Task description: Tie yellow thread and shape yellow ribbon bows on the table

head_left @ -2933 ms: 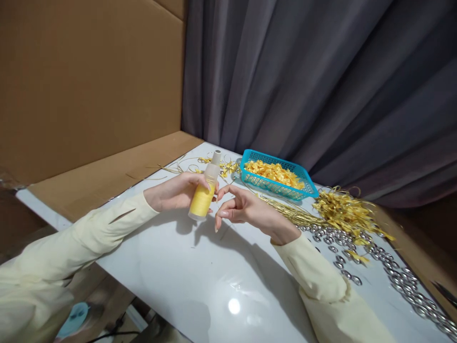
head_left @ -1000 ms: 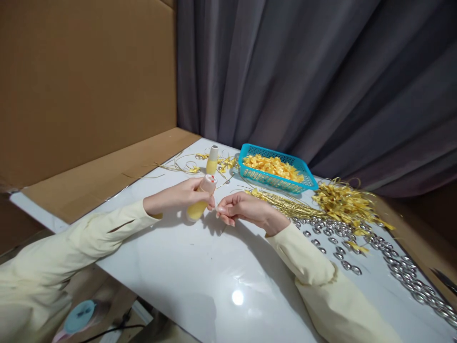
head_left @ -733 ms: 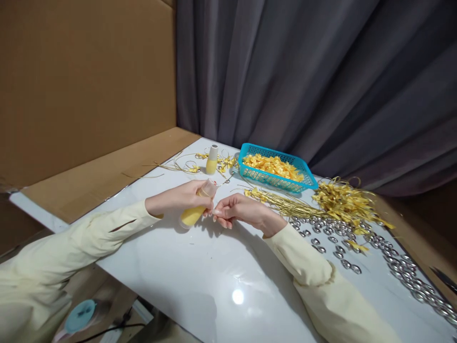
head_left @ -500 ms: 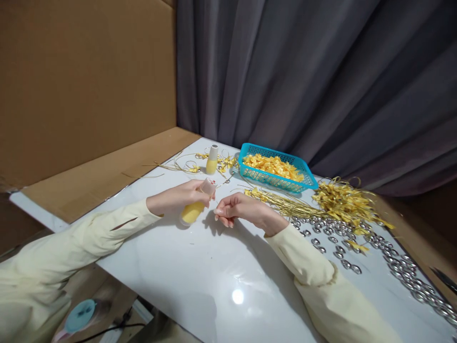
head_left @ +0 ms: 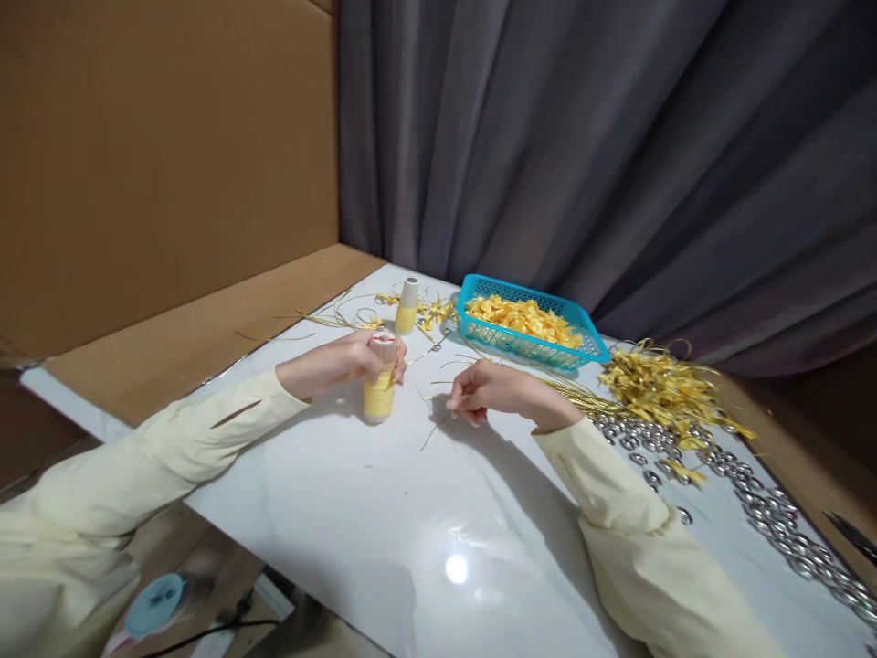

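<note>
My left hand is wrapped round the upper part of a bottle with yellow contents and a whitish top, which is nearly upright over the white table. To its right, my right hand has its fingers pinched together on thin gold cord, whose loose ends spread to the left of the fingertips. A second yellow bottle with a white cap stands behind my left hand. Long gold cords lie behind my right hand.
A blue basket holds yellow ribbon pieces. To its right are a pile of gold ribbon bows and many silver rings. Dark scissors-like tips show at the right edge. A cup with a blue lid is below the table, lower left.
The bottle in my left hand has gone from tilted to nearly upright. My right hand has moved right, away from the bottle, and cord ends now show at its fingertips.
</note>
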`<state>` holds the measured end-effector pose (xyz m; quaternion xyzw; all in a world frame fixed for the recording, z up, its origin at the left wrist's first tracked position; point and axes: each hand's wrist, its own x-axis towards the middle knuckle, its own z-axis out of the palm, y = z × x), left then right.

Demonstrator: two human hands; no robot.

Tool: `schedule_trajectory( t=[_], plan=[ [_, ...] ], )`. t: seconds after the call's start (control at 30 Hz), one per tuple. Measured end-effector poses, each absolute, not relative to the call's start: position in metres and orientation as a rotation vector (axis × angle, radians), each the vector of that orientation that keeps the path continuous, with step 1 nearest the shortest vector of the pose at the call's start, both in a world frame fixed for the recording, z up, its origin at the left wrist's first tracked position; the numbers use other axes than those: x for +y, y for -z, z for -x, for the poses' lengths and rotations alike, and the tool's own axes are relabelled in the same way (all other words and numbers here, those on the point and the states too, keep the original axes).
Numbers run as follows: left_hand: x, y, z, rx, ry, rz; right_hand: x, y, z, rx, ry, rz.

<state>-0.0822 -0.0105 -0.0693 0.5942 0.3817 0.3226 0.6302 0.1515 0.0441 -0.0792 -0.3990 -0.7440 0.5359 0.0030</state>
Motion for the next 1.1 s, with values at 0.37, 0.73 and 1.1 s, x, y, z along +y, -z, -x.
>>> schedule_trajectory(
  t=[0.37,0.73,1.1],
  plan=[
    [-0.01,0.056,0.089,0.782,-0.588,-1.41,0.048,0.037,-0.191,-2.663,-1.331,1.208],
    [-0.005,0.053,0.096,0.85,-0.517,-1.438,0.038,0.008,-0.22,-2.394,-1.324,1.3],
    [-0.053,0.042,0.068,1.388,-1.162,-2.429,0.023,0.044,-0.153,-2.128,-1.896,0.74]
  ],
)
